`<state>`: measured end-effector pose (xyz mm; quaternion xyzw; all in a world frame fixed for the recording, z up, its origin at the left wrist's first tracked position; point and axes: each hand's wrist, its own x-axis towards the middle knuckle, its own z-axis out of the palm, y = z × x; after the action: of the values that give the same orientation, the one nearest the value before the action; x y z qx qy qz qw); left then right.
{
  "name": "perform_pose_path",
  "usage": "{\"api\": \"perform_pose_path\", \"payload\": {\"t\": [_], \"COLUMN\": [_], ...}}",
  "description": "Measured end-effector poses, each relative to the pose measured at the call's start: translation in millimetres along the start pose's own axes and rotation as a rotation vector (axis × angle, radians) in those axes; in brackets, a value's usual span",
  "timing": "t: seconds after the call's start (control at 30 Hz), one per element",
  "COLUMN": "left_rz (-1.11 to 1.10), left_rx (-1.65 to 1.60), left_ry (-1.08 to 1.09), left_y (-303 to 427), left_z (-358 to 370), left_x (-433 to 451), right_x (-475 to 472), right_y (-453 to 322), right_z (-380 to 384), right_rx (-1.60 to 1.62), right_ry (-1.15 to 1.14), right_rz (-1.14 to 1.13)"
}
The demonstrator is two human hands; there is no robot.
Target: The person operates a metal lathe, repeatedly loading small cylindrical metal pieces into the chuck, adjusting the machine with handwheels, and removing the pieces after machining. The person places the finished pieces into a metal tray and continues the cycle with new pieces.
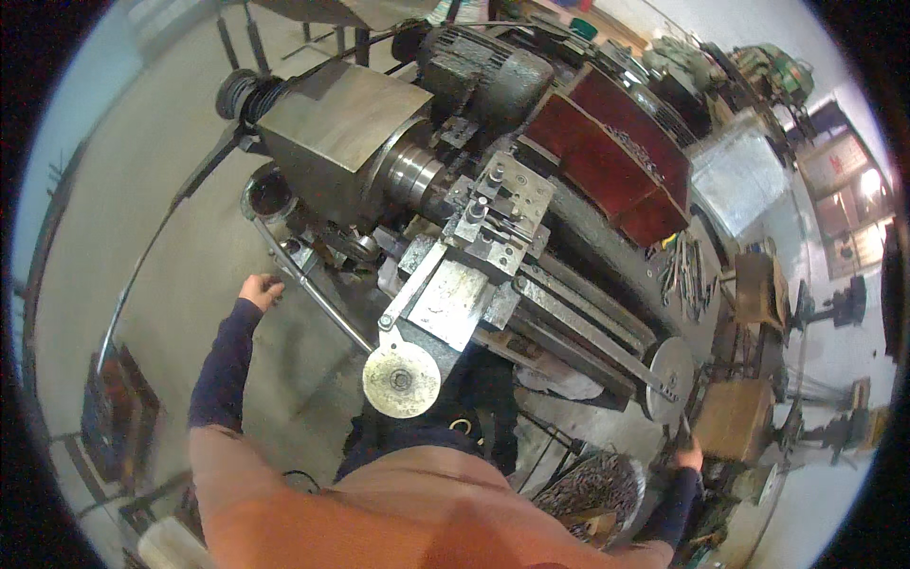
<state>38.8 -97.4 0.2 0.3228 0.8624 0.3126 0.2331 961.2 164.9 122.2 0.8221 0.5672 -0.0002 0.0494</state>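
A small metal lathe stands before me, with its headstock (pixel 348 117), spindle chuck (pixel 416 174) and tool post (pixel 490 220). My left hand (pixel 263 290) is in the air left of the long steel lever (pixel 313 284), fingers curled; whether it holds something small is unclear. Far to the right, my right hand (pixel 688 455) is closed round the handle (pixel 685 427) by the large round disc (pixel 670 380) at the bed's end. A pale round plate (pixel 402 380) and a flat link bar (pixel 416 284) sit at the near end of the cross slide (pixel 451 302).
An electric motor (pixel 490 75) sits behind the headstock. Beyond the bed is a dark red bin (pixel 604 149) with small metal pieces. Several hand tools (pixel 686 274) lie at the right. A container of metal pieces (pixel 593 491) stands near my right arm, and a cardboard box (pixel 736 419) farther right.
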Motion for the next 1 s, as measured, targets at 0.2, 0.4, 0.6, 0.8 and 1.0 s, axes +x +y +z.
{"api": "perform_pose_path", "payload": {"t": [0.2, 0.4, 0.6, 0.8, 1.0], "left_rz": [-0.132, -0.148, -0.244, -0.266, -0.28], "left_rx": [-0.733, -0.914, -0.903, -0.992, -0.962], "left_ry": [0.169, 0.458, 0.46, 0.491, 0.506], "left_y": [36, 72, 55, 83, 98], "left_z": [2, 46, 44, 39, 33], "left_x": [17, 50, 57, 46, 40], "right_x": [54, -4, -92, -120, -122], "right_y": [62, 40, -14, -27, -32], "right_z": [40, 54, 48, 43, 44], "right_rx": [-0.232, -0.234, -0.139, -0.026, 0.018], "right_ry": [-0.037, -0.02, 0.069, 0.063, 0.025], "right_rz": [0.264, 0.505, 0.453, 0.54, 0.555]}}
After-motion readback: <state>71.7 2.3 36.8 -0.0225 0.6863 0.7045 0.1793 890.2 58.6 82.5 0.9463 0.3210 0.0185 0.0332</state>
